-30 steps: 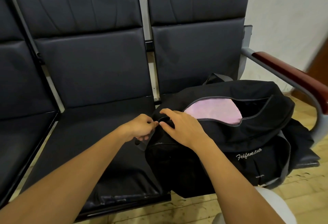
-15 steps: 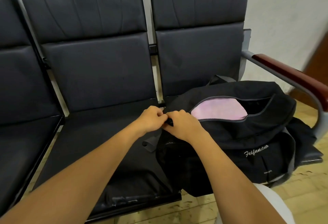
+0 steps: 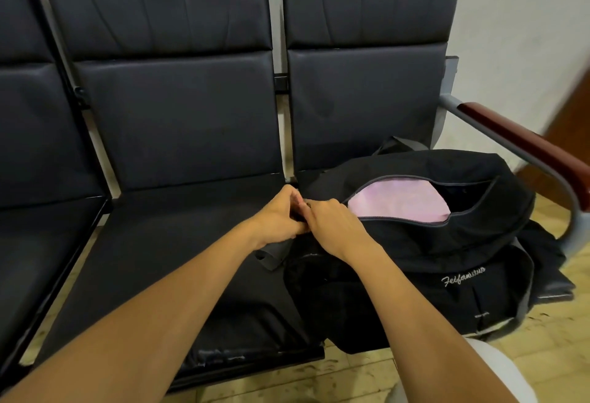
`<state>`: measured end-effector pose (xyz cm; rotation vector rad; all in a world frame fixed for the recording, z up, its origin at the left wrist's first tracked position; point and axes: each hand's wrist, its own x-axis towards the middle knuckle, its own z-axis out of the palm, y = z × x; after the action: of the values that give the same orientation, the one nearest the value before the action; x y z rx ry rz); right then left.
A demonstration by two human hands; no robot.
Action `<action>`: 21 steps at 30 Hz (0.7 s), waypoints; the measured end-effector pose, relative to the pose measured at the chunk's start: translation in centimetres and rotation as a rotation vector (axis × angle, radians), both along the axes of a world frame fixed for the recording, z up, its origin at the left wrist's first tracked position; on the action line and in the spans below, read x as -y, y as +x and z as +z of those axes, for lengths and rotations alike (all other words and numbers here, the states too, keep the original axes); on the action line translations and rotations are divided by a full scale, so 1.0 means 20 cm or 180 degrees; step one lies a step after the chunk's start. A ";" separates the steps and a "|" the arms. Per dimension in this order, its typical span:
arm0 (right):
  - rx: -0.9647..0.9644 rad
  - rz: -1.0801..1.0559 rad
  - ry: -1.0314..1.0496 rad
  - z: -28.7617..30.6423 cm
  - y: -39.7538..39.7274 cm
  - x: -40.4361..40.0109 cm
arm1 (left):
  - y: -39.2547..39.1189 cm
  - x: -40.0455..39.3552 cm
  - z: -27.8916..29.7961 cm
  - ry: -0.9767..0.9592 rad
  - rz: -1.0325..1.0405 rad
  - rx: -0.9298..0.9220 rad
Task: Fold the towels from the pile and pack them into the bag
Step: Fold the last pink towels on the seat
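Note:
A black duffel bag [image 3: 424,255] with white script lettering lies on the right-hand seat, its top zipper open. Inside it shows a folded pink towel [image 3: 399,203]. My left hand [image 3: 279,219] and my right hand [image 3: 332,227] meet at the bag's left end, fingers curled and pinching the fabric by the zipper's end. What exactly sits between the fingertips is hidden. A grey strap [image 3: 271,254] hangs below my left hand.
A row of black padded seats [image 3: 178,115] with grey metal frames runs across the view. A metal armrest with a dark red pad [image 3: 523,144] stands right of the bag. White wall behind, yellowish tiled floor [image 3: 319,380] below.
My hands have drawn together at the bag's left end, the right hand's fingers curling from a flatter hold into a pinch. The view has shifted slightly down and left.

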<state>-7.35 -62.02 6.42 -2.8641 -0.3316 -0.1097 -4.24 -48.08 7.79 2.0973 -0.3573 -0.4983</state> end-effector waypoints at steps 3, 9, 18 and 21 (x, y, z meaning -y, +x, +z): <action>0.0135 -0.0063 0.0045 -0.01 0.00 -0.01 | 0.01 0.03 -0.05 0.0221 0.0199 0.0436; 0.0397 -0.0158 -0.0401 -0.02 -0.01 0.02 | 0.00 0.07 -0.07 0.0561 0.0012 0.0617; 0.0558 -0.0836 -0.0540 0.00 -0.01 0.11 | 0.05 0.04 -0.05 0.0730 -0.0059 0.0298; 0.0770 -0.1113 -0.0433 0.02 -0.03 0.15 | 0.06 0.02 -0.04 0.0753 -0.0139 0.0235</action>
<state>-8.00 -65.08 6.79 -3.0184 0.1277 -0.5194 -3.02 -48.46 6.97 2.3456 -0.4039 -0.5103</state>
